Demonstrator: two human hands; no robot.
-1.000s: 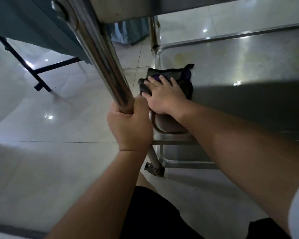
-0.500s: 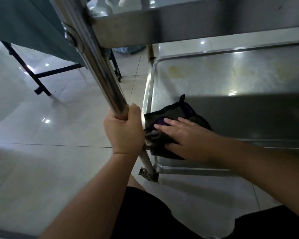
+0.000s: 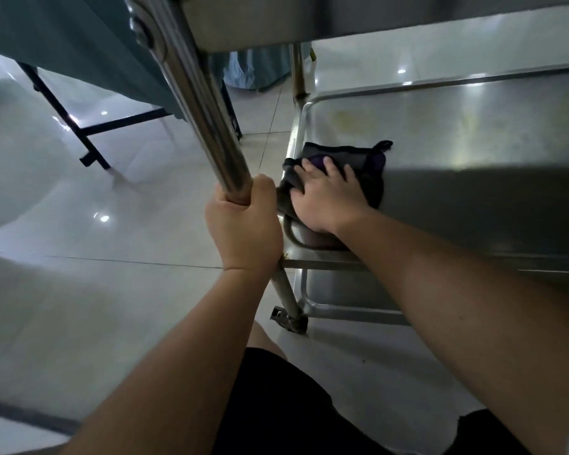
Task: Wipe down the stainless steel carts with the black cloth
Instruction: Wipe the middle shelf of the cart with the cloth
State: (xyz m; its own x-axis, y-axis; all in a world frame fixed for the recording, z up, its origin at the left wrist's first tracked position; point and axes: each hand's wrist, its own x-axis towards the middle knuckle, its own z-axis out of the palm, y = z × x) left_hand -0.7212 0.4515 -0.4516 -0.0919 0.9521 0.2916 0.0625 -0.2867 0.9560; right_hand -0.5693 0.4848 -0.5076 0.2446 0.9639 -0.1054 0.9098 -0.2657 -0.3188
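Right hand (image 3: 326,198) lies flat, fingers spread, pressing the black cloth (image 3: 358,159) onto the cart's lower shelf (image 3: 457,133) at its near-left corner. Left hand (image 3: 243,224) is wrapped round the cart post (image 3: 204,103). Unwiped shelf runs off to the right, so the right hand looks best placed to sweep that way.

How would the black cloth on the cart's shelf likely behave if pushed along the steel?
The black cloth looks soft and floppy: it bunches under the right hand. It probably slides easily on the smooth, shiny shelf. Its small loop suggests it is light.
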